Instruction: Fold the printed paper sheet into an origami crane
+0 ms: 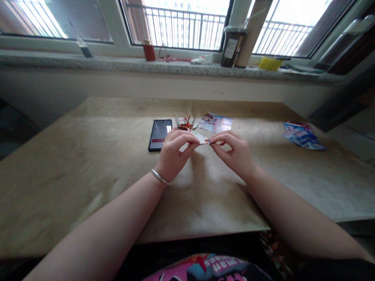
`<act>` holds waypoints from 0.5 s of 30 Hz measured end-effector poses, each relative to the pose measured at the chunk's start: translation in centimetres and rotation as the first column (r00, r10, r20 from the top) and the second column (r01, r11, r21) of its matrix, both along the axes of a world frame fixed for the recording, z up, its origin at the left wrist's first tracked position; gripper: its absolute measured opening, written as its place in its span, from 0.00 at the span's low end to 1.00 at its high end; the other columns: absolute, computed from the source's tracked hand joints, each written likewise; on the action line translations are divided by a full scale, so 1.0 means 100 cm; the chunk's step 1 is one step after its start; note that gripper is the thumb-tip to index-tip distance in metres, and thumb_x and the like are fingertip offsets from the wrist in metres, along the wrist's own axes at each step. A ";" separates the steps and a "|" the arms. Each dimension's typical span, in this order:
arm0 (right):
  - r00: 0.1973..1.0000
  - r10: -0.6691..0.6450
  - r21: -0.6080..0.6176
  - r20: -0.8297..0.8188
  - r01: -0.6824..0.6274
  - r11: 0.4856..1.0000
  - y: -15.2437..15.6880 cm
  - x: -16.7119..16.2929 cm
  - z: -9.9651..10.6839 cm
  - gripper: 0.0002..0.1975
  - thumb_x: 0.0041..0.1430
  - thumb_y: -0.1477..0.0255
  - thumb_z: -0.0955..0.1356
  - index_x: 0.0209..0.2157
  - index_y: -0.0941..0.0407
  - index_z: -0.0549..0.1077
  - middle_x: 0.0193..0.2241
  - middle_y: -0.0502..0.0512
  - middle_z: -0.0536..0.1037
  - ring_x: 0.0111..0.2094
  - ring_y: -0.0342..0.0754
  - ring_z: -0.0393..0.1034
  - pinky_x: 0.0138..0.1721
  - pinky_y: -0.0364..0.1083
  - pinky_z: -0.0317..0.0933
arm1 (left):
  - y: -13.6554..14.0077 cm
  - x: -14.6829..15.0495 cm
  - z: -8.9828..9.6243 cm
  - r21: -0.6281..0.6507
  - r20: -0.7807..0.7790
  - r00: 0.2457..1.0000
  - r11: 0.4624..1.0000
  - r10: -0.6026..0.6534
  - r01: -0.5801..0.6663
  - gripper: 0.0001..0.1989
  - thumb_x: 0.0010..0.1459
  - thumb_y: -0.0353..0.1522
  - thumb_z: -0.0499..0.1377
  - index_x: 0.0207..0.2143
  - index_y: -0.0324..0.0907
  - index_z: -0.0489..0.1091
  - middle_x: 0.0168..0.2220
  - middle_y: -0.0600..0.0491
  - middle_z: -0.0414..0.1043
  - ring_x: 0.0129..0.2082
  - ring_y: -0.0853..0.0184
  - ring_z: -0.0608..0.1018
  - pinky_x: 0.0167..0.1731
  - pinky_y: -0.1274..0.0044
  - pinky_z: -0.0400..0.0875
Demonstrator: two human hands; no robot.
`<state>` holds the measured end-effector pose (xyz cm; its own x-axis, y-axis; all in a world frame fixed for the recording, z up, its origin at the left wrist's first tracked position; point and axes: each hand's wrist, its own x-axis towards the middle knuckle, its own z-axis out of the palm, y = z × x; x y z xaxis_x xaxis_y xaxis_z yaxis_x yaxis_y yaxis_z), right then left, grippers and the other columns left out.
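Above the middle of the table, my left hand (177, 150) and my right hand (234, 151) pinch a small piece of white and red printed paper (202, 137) between thumbs and fingers. The left hand has one end and the right hand the other, so both are closed on it. Much of the paper is hidden by the fingers. Just beyond the left hand lies a phone (156, 134) with its screen lit. Behind the paper stands a small red and white folded-paper piece (186, 123) with pointed tips. A printed sheet (216, 122) lies beyond my right hand.
Several blue and red packets (304, 135) lie in a pile at the right of the table (88, 175). On the windowsill (117, 67) behind stand a red container (149, 52), a dark jar (232, 47), a cardboard tube (250, 35) and a yellow object (269, 63).
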<state>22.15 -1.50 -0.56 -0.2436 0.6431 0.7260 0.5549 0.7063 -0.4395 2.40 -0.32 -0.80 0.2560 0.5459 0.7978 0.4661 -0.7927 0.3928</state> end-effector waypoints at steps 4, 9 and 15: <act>1.000 -0.005 0.034 0.011 0.005 0.999 0.000 0.000 0.000 0.03 0.56 0.74 0.67 0.32 0.51 0.72 0.32 0.51 0.77 0.37 0.47 0.71 0.40 0.49 0.67 | 0.003 -0.001 -0.002 -0.007 -0.049 0.999 1.000 0.022 -0.023 0.02 0.58 0.31 0.58 0.32 0.43 0.70 0.33 0.55 0.75 0.38 0.67 0.75 0.47 0.70 0.65; 0.998 0.024 0.056 0.052 -0.026 0.998 0.001 0.001 0.001 0.04 0.55 0.75 0.67 0.30 0.51 0.72 0.31 0.51 0.77 0.36 0.47 0.71 0.40 0.49 0.66 | 0.000 -0.001 -0.002 -0.033 -0.175 0.984 0.999 0.036 -0.042 0.05 0.59 0.33 0.57 0.34 0.46 0.73 0.36 0.54 0.75 0.38 0.67 0.75 0.49 0.69 0.61; 0.991 0.053 0.064 0.123 -0.061 0.996 0.002 0.000 0.001 0.03 0.54 0.75 0.68 0.30 0.52 0.72 0.31 0.52 0.77 0.35 0.47 0.71 0.40 0.49 0.66 | -0.001 0.000 -0.001 0.020 -0.180 0.983 0.999 0.035 -0.031 0.04 0.58 0.34 0.59 0.33 0.47 0.74 0.34 0.57 0.75 0.36 0.69 0.75 0.52 0.68 0.59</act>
